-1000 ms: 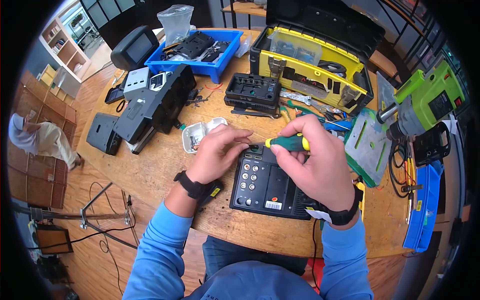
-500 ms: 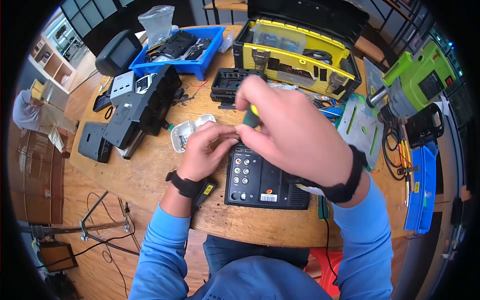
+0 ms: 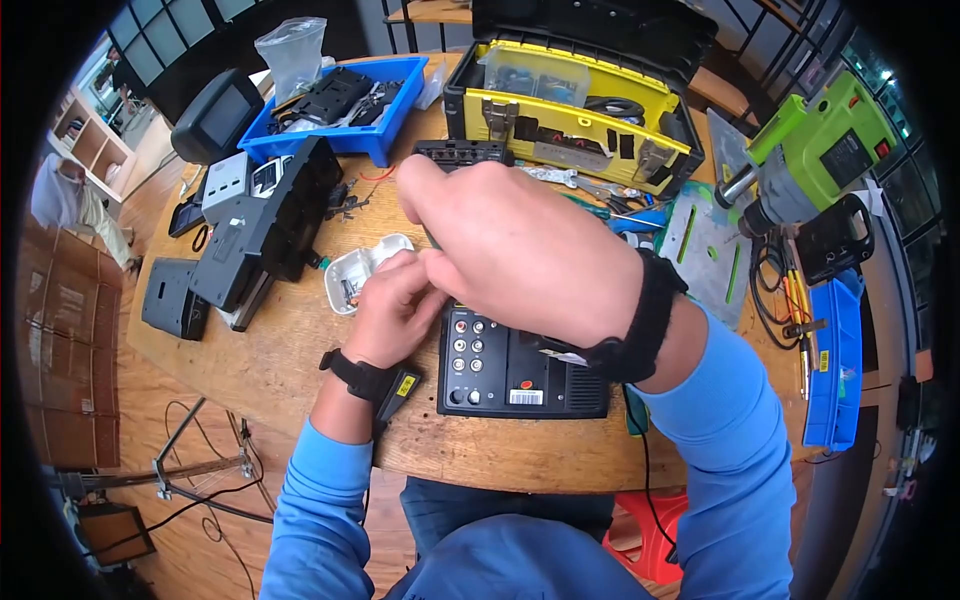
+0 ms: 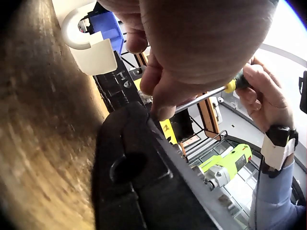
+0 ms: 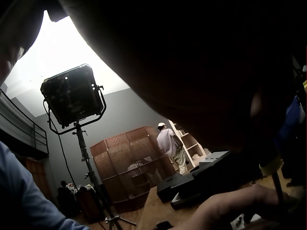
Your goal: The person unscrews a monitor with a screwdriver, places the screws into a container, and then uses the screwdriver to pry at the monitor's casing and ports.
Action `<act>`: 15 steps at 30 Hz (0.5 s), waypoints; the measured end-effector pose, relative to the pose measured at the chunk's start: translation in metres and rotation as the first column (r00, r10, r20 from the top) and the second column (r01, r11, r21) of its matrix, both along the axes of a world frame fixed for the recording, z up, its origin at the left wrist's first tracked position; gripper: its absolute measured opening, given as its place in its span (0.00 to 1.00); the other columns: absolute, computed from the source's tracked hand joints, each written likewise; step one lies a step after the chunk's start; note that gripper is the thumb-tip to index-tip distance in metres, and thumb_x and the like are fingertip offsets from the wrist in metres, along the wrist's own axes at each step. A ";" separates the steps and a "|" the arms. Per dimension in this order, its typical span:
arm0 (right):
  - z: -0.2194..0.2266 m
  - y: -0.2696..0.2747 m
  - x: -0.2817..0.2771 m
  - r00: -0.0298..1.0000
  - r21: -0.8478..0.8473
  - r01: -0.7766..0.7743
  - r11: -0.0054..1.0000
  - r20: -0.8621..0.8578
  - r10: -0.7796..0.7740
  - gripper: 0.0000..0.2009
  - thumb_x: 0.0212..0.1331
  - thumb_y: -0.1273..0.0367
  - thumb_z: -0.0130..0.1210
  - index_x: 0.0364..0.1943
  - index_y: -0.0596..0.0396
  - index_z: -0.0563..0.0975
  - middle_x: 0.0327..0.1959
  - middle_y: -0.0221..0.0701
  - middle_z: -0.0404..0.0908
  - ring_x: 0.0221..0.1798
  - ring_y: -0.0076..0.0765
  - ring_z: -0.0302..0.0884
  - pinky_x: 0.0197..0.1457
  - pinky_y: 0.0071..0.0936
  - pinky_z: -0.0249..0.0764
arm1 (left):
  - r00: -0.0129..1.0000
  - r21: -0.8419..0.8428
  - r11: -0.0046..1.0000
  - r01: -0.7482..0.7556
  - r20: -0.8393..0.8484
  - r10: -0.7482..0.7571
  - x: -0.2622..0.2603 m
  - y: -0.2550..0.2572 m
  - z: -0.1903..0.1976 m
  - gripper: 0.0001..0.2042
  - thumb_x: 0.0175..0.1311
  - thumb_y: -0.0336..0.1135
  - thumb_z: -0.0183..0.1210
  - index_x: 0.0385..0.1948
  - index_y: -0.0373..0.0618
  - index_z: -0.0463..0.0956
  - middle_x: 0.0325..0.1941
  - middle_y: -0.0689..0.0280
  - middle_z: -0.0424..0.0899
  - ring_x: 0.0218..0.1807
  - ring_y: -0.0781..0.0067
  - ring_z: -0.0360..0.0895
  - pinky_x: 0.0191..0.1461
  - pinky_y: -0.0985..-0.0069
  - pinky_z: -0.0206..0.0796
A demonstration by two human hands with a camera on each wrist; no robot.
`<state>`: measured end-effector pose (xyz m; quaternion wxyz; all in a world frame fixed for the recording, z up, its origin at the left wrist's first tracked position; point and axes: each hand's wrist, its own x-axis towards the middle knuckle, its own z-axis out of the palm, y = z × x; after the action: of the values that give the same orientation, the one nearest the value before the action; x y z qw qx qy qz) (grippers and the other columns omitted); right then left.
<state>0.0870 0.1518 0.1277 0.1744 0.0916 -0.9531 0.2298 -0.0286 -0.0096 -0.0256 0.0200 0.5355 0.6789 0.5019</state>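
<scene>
In the head view, a black device (image 3: 526, 371) with round sockets lies on the wooden table. My left hand (image 3: 388, 315) is at its far left corner, thumb and fingertips drawn together. The back of my right hand (image 3: 530, 245) covers the screwdriver there. The left wrist view shows the right hand (image 4: 269, 93) gripping the dark green and yellow handle; the metal shaft (image 4: 201, 100) runs down to the thumb and fingertips of my left hand (image 4: 196, 40), which pinch around its lower end. The tip is hidden.
A white tray (image 3: 338, 268) of small parts sits left of the hands. Stacked black devices (image 3: 232, 250) stand farther left. Behind are a blue bin (image 3: 350, 143) and a yellow toolbox (image 3: 560, 128); a green drill (image 3: 838, 135) stands right. Someone (image 3: 75, 200) is across the room.
My right hand has turned over and swung up and left, so its back now hides the screwdriver from the head view. The left hand stays at the device's corner. The head view has shifted.
</scene>
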 end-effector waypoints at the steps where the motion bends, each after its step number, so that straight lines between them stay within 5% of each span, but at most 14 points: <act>1: -0.001 0.000 0.000 1.000 0.001 -0.002 1.000 -0.011 0.002 0.13 0.62 0.75 0.59 0.46 0.66 0.71 0.34 0.56 0.84 0.42 0.69 0.85 0.45 0.53 0.81 | 1.000 0.008 1.000 0.008 -0.017 -0.008 0.000 0.000 0.000 0.09 0.62 0.22 0.69 0.43 0.41 0.85 0.34 0.59 0.83 0.37 0.58 0.79 0.42 0.66 0.71; 15: -0.006 0.002 0.004 1.000 -0.052 -0.008 0.999 0.029 0.010 0.11 0.63 0.75 0.59 0.45 0.62 0.70 0.34 0.53 0.84 0.42 0.67 0.85 0.45 0.54 0.80 | 1.000 0.024 1.000 -0.002 -0.010 0.002 0.004 0.001 0.000 0.06 0.63 0.21 0.69 0.38 0.38 0.83 0.34 0.56 0.83 0.39 0.53 0.81 0.44 0.64 0.74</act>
<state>0.0908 0.1540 0.1222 0.1615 0.0879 -0.9489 0.2564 -0.0248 -0.0083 -0.0256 0.0098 0.5375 0.6734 0.5074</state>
